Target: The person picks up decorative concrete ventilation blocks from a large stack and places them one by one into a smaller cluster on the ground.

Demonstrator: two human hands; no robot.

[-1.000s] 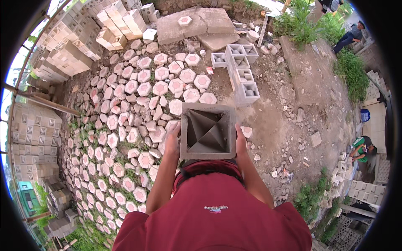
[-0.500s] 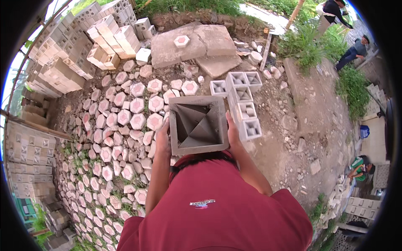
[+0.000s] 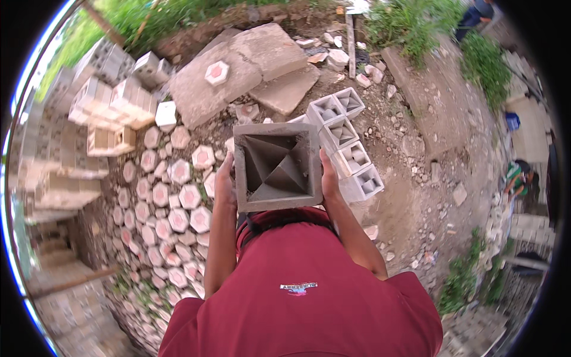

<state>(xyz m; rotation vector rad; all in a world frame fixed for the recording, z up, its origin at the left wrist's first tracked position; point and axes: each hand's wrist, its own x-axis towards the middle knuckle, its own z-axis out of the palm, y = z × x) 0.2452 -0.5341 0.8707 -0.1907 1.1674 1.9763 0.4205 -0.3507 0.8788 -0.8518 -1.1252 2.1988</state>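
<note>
A square grey concrete block (image 3: 278, 132) with slanted triangular faces inside its frame is held up in front of my body. My left hand (image 3: 225, 182) presses flat against its left side, and my right hand (image 3: 329, 177) grips the right side. The block's underside is hidden from me. Just beyond it to the right, several lighter decorative blocks of a similar pattern (image 3: 355, 156) stand in a row on the dirt, with one more beside the far end.
Hexagonal pavers (image 3: 178, 220) with reddish centres cover the ground at left. Stacked pale hollow blocks (image 3: 113, 101) rise at the far left. Broken concrete slabs (image 3: 267, 50) lie ahead, one bearing a hexagonal paver (image 3: 217, 73). A person in green (image 3: 516, 177) crouches at far right.
My view has turned, so the block row appears tilted and the pavers have shifted left. Both hands still hold the concrete block at about the same place before me.
</note>
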